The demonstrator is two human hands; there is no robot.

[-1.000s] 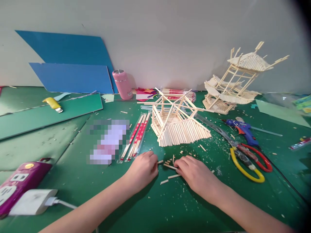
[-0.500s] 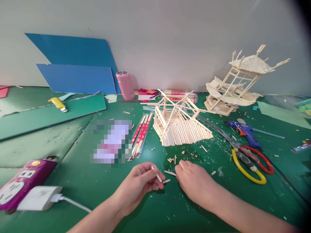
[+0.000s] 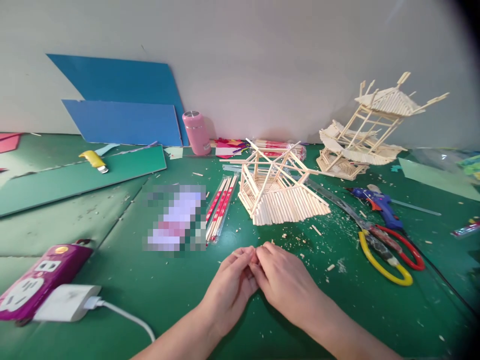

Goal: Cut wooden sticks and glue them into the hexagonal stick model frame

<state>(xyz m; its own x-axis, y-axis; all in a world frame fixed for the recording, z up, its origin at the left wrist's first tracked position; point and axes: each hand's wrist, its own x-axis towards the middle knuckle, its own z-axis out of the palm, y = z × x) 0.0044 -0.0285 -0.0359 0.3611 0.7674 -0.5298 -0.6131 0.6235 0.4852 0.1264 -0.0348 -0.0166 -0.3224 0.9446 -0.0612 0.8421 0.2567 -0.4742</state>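
Note:
My left hand (image 3: 234,287) and my right hand (image 3: 285,280) meet at the fingertips, low over the table in front of the stick model. Both are closed, with thumbs and fingers pressed together. The short wooden stick seen in my left hand a moment earlier is now hidden behind the fingers. Whatever my right fingers pinch cannot be made out. Just beyond the hands stands a frame model of pale wooden sticks (image 3: 283,205), its front slope covered with a row of short sticks. Small wood scraps (image 3: 316,230) lie around it.
To the right are large scissors (image 3: 386,252) and a blue glue gun (image 3: 380,205). A taller stick tower (image 3: 378,125) leans behind. Wrapped chopsticks (image 3: 221,207), a blurred phone-like shape (image 3: 176,217), a purple power strip (image 3: 45,280) and a pink bottle (image 3: 196,134) lie left of the model.
My right hand has moved left and my left hand slightly right, so they now touch. The short stick in my left fingers has gone out of sight.

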